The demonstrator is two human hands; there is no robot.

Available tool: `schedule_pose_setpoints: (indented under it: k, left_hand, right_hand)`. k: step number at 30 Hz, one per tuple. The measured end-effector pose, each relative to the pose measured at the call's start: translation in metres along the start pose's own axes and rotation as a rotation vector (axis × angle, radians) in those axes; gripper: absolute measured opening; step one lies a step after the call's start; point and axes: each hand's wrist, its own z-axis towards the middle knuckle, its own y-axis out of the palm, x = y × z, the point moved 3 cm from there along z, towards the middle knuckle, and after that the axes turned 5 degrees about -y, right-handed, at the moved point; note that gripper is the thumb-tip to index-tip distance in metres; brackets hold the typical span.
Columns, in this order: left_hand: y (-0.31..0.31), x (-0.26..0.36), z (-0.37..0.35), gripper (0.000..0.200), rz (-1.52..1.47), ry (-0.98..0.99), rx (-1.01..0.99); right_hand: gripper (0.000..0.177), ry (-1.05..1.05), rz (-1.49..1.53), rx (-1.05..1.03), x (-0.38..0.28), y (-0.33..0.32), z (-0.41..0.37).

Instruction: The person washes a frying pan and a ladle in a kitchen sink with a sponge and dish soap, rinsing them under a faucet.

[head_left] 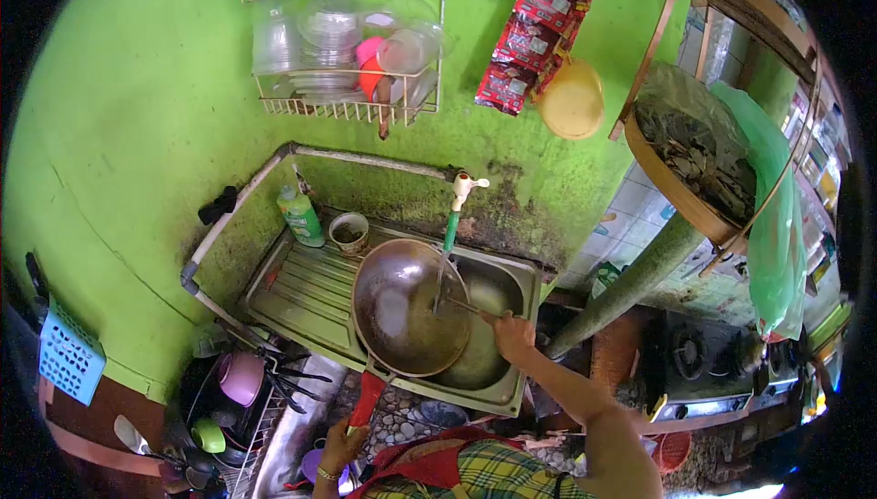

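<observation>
A large round wok (393,303) rests over the metal sink (512,307), partly on its ridged drainboard. My left hand (343,449) is closed around the lower end of the wok's red handle (367,399). Over the sink, my right hand (513,335) grips a thin dark handle that reaches into the wok; what is at its far end is unclear. Water runs from the green hose end (451,230) of the tap (466,187) into the wok. Behind the drainboard stand a green bottle (300,216) and a small white tub (348,231).
Dish racks (347,102) hang on the green wall. A pipe (228,216) frames the sink's left side. A basin of dishes (242,378) is at lower left. At right are a slanted post (630,284), a hanging basket (671,175) and a stove (713,362).
</observation>
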Motion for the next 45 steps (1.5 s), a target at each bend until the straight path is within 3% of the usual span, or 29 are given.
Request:
schedule_pose_setpoints:
  k: [2,5,6,7,9,11,15,16,18,19,21,22,24,25,27,33,37,41,45]
  left_hand:
    - [-0.001,-0.005,0.001,0.021,0.048,0.014,0.014]
    - [0.001,-0.013,0.006,0.024,0.101,0.082,0.034]
    - [0.000,-0.009,0.005,0.024,0.116,0.020,0.012]
    - [0.000,-0.005,0.003,0.025,0.131,-0.043,-0.011]
    - [0.004,0.011,-0.006,0.026,0.069,0.017,0.037]
    - [0.006,0.016,-0.006,0.027,0.004,0.077,0.086]
    - [0.002,-0.018,0.011,0.025,0.118,0.094,0.045]
    - [0.001,-0.025,0.013,0.025,0.177,0.129,0.060]
    - [0.003,-0.005,0.006,0.024,0.189,0.102,0.083]
    - [0.004,0.001,0.003,0.023,0.207,0.079,0.101]
    - [0.005,-0.010,0.006,0.024,0.184,0.090,0.099]
    - [0.004,-0.014,0.007,0.024,0.161,0.104,0.103]
    - [0.006,-0.002,0.002,0.025,0.139,0.066,0.097]
    - [0.006,0.002,0.001,0.025,0.117,0.031,0.089]
    - [0.004,-0.016,0.005,0.025,0.094,0.013,0.079]
    - [0.005,-0.002,0.003,0.026,0.172,0.058,0.066]
    - [0.007,-0.016,0.007,0.024,0.053,0.028,0.047]
    - [0.013,-0.003,0.003,0.021,-0.027,-0.069,0.032]
    - [0.011,-0.014,0.005,0.024,-0.181,-0.152,-0.011]
  right_hand:
    - [0.040,-0.052,-0.054,0.217,-0.008,0.001,0.018]
    - [0.025,-0.014,0.090,0.307,-0.019,0.030,0.049]
    - [0.025,-0.012,0.092,0.305,-0.023,0.033,0.050]
    - [0.029,0.017,0.311,0.317,-0.025,0.036,0.049]
    - [0.035,0.051,0.530,0.330,-0.034,0.025,0.041]
    - [0.029,-0.017,0.393,0.249,-0.045,0.017,0.027]
    - [0.036,-0.308,0.707,0.086,-0.053,0.026,-0.018]
    - [0.036,-0.312,0.704,0.084,-0.048,0.011,-0.031]
    - [0.032,-0.278,0.875,-0.138,-0.036,-0.003,-0.053]
    - [0.032,-0.275,0.875,-0.145,-0.023,0.007,-0.058]
    - [0.036,-0.265,0.977,-0.365,0.000,0.027,-0.068]
    - [0.036,-0.264,0.979,-0.367,0.011,0.024,-0.070]
    - [0.035,-0.405,0.371,-0.262,0.025,-0.013,-0.071]
    - [0.035,-0.403,0.375,-0.262,0.029,-0.011,-0.070]
    - [0.038,-0.310,-0.060,-0.072,0.042,-0.003,-0.061]
    - [0.046,-0.250,-0.048,0.139,0.027,0.019,-0.002]
    - [0.047,-0.220,0.050,0.102,0.020,0.032,0.038]
    - [0.039,-0.227,0.465,0.050,-0.010,0.026,0.060]
    - [0.039,-0.312,0.608,-0.007,-0.014,0.000,0.047]
